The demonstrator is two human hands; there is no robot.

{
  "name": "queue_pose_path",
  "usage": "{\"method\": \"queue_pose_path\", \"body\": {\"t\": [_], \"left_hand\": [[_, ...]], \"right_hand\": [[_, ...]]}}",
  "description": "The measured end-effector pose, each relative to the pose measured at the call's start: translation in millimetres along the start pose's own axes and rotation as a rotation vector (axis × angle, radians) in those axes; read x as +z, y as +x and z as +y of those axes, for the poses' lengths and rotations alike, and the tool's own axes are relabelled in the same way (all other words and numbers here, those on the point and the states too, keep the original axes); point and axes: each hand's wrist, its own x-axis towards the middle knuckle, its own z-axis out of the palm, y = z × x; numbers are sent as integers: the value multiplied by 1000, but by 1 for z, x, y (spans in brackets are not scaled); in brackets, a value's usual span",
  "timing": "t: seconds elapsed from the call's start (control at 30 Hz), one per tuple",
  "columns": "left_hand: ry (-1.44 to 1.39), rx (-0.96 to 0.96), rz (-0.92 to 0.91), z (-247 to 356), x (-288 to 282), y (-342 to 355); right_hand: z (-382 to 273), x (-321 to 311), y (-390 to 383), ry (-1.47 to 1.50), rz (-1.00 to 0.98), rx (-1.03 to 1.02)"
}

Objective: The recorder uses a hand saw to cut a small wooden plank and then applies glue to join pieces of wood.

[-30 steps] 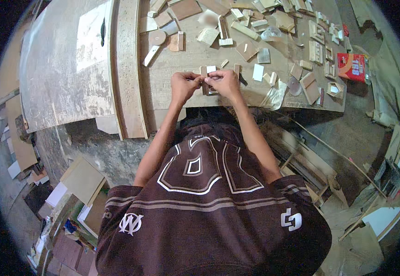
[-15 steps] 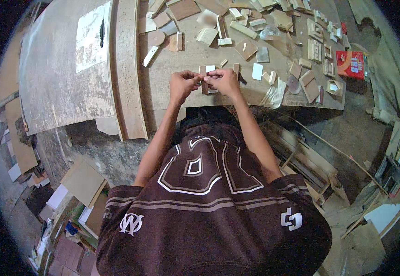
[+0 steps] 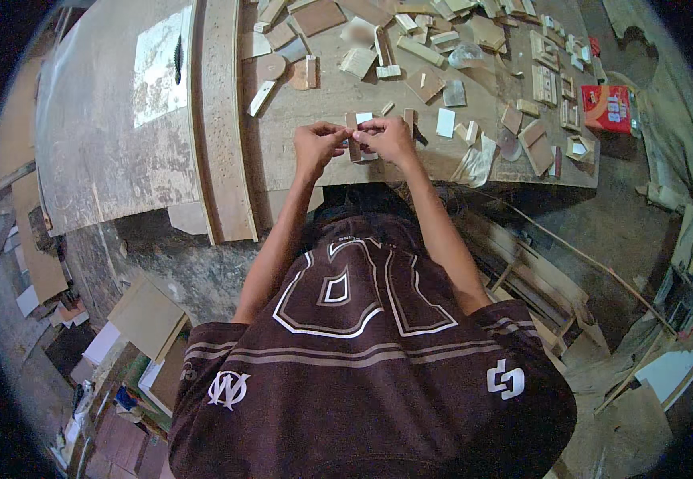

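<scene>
My left hand (image 3: pixel 319 147) and my right hand (image 3: pixel 388 140) meet near the front edge of the workbench (image 3: pixel 282 152). Thumb and fingers of each are pinched together, tip to tip; whatever they hold is too small to make out. Just below the fingertips lies a small brown wooden piece with white parts (image 3: pixel 365 152), partly covered by my right hand. A narrow dark wooden strip (image 3: pixel 409 121) stands beside my right hand. Beyond it lies a small stick of wood (image 3: pixel 388 108), and to the right a white rectangular card (image 3: pixel 445 123).
Wood blocks and offcuts (image 3: pixel 420 53) are scattered over the bench's far side. Small wooden frames (image 3: pixel 544 86) line its right end, by a red package (image 3: pixel 608 109). A long board (image 3: pixel 223 120) crosses the bench at left. Boards (image 3: pixel 145 315) are stacked low at left.
Both hands stay pinched together at nearly the same spot, with only slight finger movement. The loose pieces on the bench have not moved.
</scene>
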Motion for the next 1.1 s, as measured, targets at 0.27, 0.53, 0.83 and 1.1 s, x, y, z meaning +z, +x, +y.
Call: {"method": "queue_pose_path", "body": {"t": [0.27,0.53,0.83,1.1], "left_hand": [[-31,-64,5,2,1,0],[-34,-52,14,4,4,-4],[-33,5,8,0,3,-3],[-69,-21,13,-1,3,-1]], "right_hand": [[-13,-1,-8,-69,44,-37],[-15,7,-19,-98,185,-147],[-30,10,-30,-94,269,-171],[-28,9,-30,-150,278,-195]]}}
